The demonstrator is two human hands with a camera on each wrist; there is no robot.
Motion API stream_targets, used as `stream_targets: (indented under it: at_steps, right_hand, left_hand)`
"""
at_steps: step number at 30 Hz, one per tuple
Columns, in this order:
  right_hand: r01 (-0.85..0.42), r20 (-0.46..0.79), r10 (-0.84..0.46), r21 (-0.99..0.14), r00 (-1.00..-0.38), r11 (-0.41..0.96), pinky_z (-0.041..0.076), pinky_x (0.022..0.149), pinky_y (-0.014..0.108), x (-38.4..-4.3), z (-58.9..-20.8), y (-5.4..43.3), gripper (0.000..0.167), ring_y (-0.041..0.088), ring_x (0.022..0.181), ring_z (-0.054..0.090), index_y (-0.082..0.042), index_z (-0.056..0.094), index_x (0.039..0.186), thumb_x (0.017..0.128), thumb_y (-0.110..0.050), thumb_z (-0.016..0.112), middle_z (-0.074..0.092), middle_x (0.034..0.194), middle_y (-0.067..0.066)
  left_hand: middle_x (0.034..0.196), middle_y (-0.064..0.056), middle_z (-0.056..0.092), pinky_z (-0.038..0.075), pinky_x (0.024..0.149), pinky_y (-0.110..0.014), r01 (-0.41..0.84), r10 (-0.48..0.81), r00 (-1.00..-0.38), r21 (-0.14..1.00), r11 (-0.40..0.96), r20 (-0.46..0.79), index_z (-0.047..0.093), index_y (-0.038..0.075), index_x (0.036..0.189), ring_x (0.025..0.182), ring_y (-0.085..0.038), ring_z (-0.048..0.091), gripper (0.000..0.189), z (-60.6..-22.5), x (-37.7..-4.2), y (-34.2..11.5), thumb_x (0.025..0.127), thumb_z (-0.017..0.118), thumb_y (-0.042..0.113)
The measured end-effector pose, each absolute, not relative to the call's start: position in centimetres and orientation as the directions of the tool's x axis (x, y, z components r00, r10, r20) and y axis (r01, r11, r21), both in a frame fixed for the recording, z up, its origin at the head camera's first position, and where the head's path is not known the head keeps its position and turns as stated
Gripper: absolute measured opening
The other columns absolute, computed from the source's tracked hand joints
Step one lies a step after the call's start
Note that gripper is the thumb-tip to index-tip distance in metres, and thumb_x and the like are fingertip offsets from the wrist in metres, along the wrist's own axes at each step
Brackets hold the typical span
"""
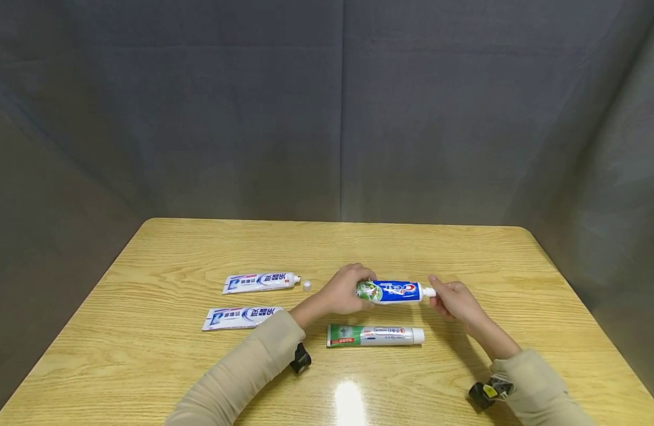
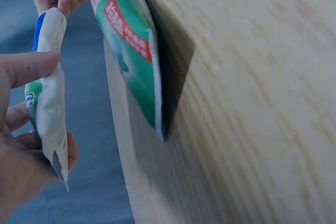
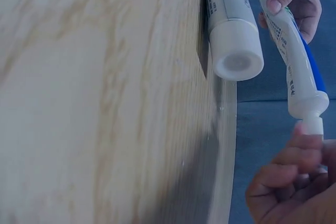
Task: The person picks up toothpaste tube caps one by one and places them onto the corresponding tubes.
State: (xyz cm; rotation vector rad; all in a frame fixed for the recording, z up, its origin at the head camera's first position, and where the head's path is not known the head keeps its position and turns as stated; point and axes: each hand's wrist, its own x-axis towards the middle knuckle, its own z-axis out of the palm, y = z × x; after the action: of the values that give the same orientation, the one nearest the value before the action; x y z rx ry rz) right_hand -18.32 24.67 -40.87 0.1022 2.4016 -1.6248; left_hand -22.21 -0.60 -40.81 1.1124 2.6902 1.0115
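Observation:
A blue, green and white toothpaste tube (image 1: 395, 291) is held level over the table, its white cap end pointing right. My left hand (image 1: 350, 289) grips the tube's flat tail end, thumb on one face and fingers on the other, as the left wrist view shows. At the other end, my right hand (image 1: 455, 302) pinches the small white cap (image 3: 313, 126) between thumb and curled fingers. Nearer to me lies a green and white toothpaste tube (image 1: 377, 336), its wide white cap on and facing right.
Left of the hands lie two white and blue toothpaste tubes. The farther tube (image 1: 260, 283) has its nozzle bare, with a loose white cap (image 1: 307, 286) beside it. My left forearm partly covers the nearer tube (image 1: 240, 318). Grey cloth (image 1: 337, 118) hangs behind the wooden table (image 1: 162, 254).

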Motion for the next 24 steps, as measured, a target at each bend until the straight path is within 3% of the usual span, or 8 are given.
stream_targets:
  at_steps: [4, 8, 13, 19, 24]
  right_hand:
    - [0.135, -0.184, -0.102, -0.921, -0.978, 0.365, 0.039, 0.048, 0.023, -18.14, -40.78, 24.79, 0.054, 0.008, 0.05, 0.043, 0.009, 0.057, 0.085, 0.098, -0.04, 0.035, 0.052, 0.061, 0.002]
    - [0.062, -0.111, -0.151, -0.952, -0.982, 0.298, 0.049, 0.058, 0.029, -17.85, -40.74, 25.15, 0.045, 0.013, 0.063, 0.055, 0.015, 0.047, 0.112, 0.098, -0.027, 0.042, 0.057, 0.077, 0.012]
    - [-0.01, -0.041, -0.183, -0.963, -0.982, 0.269, 0.051, 0.064, 0.031, -17.64, -40.86, 25.38, 0.032, 0.017, 0.07, 0.061, 0.017, 0.05, 0.109, 0.092, -0.01, 0.053, 0.061, 0.084, 0.016]
    - [-0.091, 0.043, -0.179, -0.959, -0.983, 0.268, 0.051, 0.061, 0.029, -17.66, -41.08, 25.38, 0.025, 0.012, 0.066, 0.06, 0.018, 0.054, 0.102, 0.09, -0.003, 0.054, 0.064, 0.078, 0.007]
    - [-0.116, 0.072, -0.171, -0.957, -0.983, 0.265, 0.051, 0.06, 0.029, -17.75, -41.2, 25.39, 0.021, 0.011, 0.066, 0.059, 0.019, 0.055, 0.099, 0.087, 0.001, 0.056, 0.064, 0.076, 0.01]
  left_hand:
    - [0.101, -0.004, 0.059, 0.042, 0.081, -0.026, 0.602, 0.647, -0.742, 0.597, 0.53, 0.174, 0.061, 0.003, 0.111, 0.092, -0.015, 0.052, 0.045, -40.77, -22.2, -0.66, 0.071, 0.076, 0.016]
    - [0.101, -0.005, 0.059, 0.042, 0.081, -0.026, 0.604, 0.644, -0.744, 0.594, 0.532, 0.179, 0.061, 0.003, 0.111, 0.091, -0.015, 0.052, 0.045, -40.95, -22.26, -0.65, 0.071, 0.076, 0.016]
    - [0.102, -0.006, 0.058, 0.043, 0.081, -0.027, 0.595, 0.641, -0.748, 0.603, 0.531, 0.173, 0.06, 0.001, 0.112, 0.093, -0.017, 0.052, 0.045, -40.85, -22.2, -0.74, 0.072, 0.075, 0.015]
    - [0.101, -0.006, 0.059, 0.043, 0.081, -0.026, 0.596, 0.646, -0.745, 0.603, 0.53, 0.168, 0.061, 0.002, 0.111, 0.092, -0.017, 0.053, 0.045, -40.59, -22.18, -0.76, 0.071, 0.076, 0.015]
    - [0.1, -0.006, 0.059, 0.043, 0.08, -0.026, 0.588, 0.647, -0.746, 0.609, 0.532, 0.155, 0.061, 0.002, 0.111, 0.091, -0.016, 0.053, 0.045, -40.31, -22.15, -0.79, 0.071, 0.076, 0.015]
